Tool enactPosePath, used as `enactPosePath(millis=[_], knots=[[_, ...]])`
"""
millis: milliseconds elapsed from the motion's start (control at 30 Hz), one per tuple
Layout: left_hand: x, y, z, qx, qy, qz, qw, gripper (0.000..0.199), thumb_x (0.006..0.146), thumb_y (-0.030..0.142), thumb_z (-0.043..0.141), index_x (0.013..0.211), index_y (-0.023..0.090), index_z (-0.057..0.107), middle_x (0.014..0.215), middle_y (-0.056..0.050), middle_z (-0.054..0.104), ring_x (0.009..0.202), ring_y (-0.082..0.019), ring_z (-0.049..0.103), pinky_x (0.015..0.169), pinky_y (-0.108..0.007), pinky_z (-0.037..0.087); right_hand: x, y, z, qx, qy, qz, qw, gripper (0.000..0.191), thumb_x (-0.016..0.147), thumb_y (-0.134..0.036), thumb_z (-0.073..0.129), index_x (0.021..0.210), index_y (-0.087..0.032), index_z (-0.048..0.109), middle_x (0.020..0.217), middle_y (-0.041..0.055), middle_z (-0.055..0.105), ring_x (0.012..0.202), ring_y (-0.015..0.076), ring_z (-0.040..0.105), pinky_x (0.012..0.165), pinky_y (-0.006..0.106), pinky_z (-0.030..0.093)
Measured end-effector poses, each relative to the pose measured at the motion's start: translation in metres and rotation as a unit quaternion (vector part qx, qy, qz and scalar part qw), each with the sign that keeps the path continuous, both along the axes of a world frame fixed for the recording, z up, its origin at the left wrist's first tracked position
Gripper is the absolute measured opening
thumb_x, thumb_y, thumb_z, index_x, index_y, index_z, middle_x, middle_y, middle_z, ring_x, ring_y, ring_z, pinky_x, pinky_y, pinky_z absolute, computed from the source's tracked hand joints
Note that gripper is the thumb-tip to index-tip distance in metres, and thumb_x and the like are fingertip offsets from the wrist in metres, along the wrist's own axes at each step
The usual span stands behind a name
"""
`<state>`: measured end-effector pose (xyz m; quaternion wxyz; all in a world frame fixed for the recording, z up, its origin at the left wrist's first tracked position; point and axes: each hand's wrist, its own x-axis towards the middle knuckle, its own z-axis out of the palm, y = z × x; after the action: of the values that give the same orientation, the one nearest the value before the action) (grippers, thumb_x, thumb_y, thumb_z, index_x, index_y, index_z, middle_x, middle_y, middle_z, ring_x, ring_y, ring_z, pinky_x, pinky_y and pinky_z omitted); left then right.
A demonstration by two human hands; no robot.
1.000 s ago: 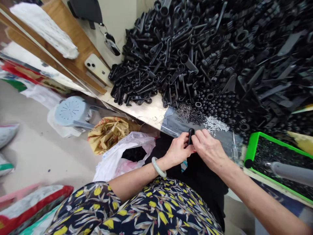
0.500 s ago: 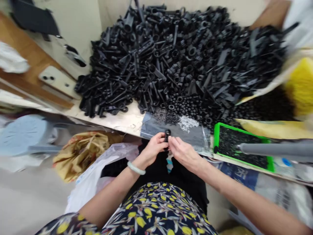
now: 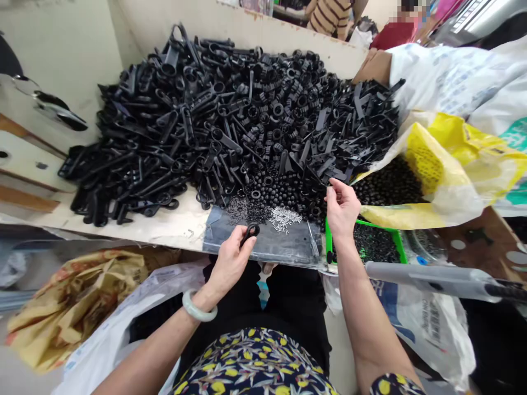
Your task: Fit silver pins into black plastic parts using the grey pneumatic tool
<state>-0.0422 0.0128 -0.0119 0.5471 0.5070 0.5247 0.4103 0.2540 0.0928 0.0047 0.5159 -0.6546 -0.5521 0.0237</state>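
Observation:
My left hand [image 3: 235,253] is closed round a small black plastic part with a ring-shaped end [image 3: 250,231], above the front edge of the bench. My right hand [image 3: 342,207] is at the right side of the heap of black plastic parts [image 3: 206,120], its thumb and fingers pinched beside the flat pointed black pieces [image 3: 329,159]. Whatever lies between those fingertips is too small to make out. On a dark mat [image 3: 280,244] between the hands are small silver pins [image 3: 285,219], and tiny black bits [image 3: 239,208] lie beside them.
Below my right wrist stands a green tray [image 3: 401,247] of small black pieces. A yellow and white sack [image 3: 440,159] with black beads lies open at the right. A grey cylindrical bar [image 3: 432,280] juts out at the bench's front. Other people [image 3: 329,16] are beyond the back board.
My right hand has left the part held in my left hand and moved right and forward to the heap. My left hand still holds the part. The view has shifted, showing more at the back.

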Motion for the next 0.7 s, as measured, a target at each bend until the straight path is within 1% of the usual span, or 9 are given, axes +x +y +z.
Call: enactPosePath(millis=[67,133,200,267,333,400,567,633,700], knots=[[0.003,0.001,-0.002,-0.007,-0.024,0.011,1.000,0.024,0.093,0.041,0.069,0.100,0.020,0.060,0.078,0.004,0.054,0.068,-0.012,0.048,0.062,-0.022,0.041,0.000,0.007,0.005,0.018,-0.030,-0.019,0.999,0.032,0.100,-0.035,0.056,0.118,-0.016,0.074,0.100,0.0078,0.071,0.078,0.0165,0.063,0.076,0.032,0.056],[0.006,0.001,-0.003,-0.045,-0.070,0.025,0.996,0.028,0.092,0.044,0.070,0.102,0.021,0.058,0.075,0.005,0.051,0.064,-0.011,0.044,0.058,-0.021,0.037,-0.003,0.012,0.014,0.020,-0.071,-0.026,0.997,0.028,0.100,-0.033,0.055,0.112,-0.017,0.075,0.097,0.0061,0.069,0.075,0.0159,0.061,0.076,0.032,0.054],[0.009,0.000,-0.002,-0.081,-0.104,0.033,0.991,0.034,0.090,0.047,0.072,0.104,0.021,0.056,0.070,0.007,0.049,0.059,-0.009,0.041,0.053,-0.019,0.032,-0.007,0.018,0.021,0.002,-0.128,-0.033,0.991,0.024,0.101,-0.033,0.057,0.108,-0.019,0.076,0.096,0.0051,0.068,0.075,0.0164,0.060,0.077,0.032,0.051],[0.011,0.000,0.002,-0.105,-0.126,0.024,0.986,0.039,0.089,0.048,0.075,0.108,0.020,0.055,0.068,0.008,0.050,0.055,-0.008,0.039,0.052,-0.019,0.030,-0.011,0.026,0.026,-0.035,-0.211,-0.048,0.976,0.022,0.100,-0.036,0.061,0.106,-0.021,0.076,0.100,0.0064,0.068,0.085,0.0203,0.061,0.080,0.035,0.048],[0.012,0.000,0.009,-0.124,-0.159,0.004,0.979,0.041,0.089,0.046,0.075,0.112,0.019,0.055,0.071,0.006,0.056,0.055,-0.008,0.042,0.056,-0.020,0.034,-0.015,0.036,0.027,-0.079,-0.289,-0.065,0.952,0.021,0.100,-0.036,0.062,0.103,-0.021,0.077,0.103,0.0093,0.068,0.097,0.0261,0.059,0.084,0.038,0.044],[0.011,0.001,0.017,-0.155,-0.215,-0.009,0.964,0.039,0.090,0.042,0.073,0.115,0.017,0.057,0.079,0.001,0.065,0.061,-0.009,0.051,0.064,-0.022,0.042,-0.016,0.045,0.026,-0.110,-0.332,-0.075,0.934,0.021,0.100,-0.034,0.060,0.100,-0.020,0.076,0.106,0.0122,0.068,0.102,0.0296,0.056,0.085,0.040,0.040],[0.003,0.004,0.026,-0.232,-0.349,-0.008,0.908,0.038,0.092,0.037,0.062,0.120,0.012,0.062,0.099,-0.012,0.074,0.081,-0.020,0.068,0.082,-0.032,0.051,-0.011,0.054,0.021,-0.097,-0.343,-0.056,0.933,0.022,0.100,-0.035,0.059,0.099,-0.019,0.074,0.107,0.0140,0.068,0.103,0.0308,0.055,0.089,0.044,0.038],[0.000,0.004,0.025,-0.237,-0.364,-0.001,0.901,0.038,0.093,0.035,0.059,0.121,0.011,0.062,0.103,-0.014,0.075,0.086,-0.022,0.070,0.086,-0.034,0.051,-0.011,0.049,0.022,-0.072,-0.321,-0.034,0.944,0.022,0.100,-0.035,0.060,0.098,-0.019,0.075,0.105,0.0124,0.069,0.100,0.0291,0.058,0.090,0.044,0.041],[-0.002,0.003,0.024,-0.233,-0.367,-0.001,0.900,0.036,0.093,0.033,0.058,0.122,0.012,0.061,0.106,-0.014,0.075,0.090,-0.023,0.070,0.089,-0.035,0.050,-0.015,0.038,0.023,-0.040,-0.260,0.003,0.965,0.021,0.099,-0.035,0.061,0.100,-0.020,0.075,0.102,0.0097,0.070,0.092,0.0245,0.062,0.088,0.042,0.045]])
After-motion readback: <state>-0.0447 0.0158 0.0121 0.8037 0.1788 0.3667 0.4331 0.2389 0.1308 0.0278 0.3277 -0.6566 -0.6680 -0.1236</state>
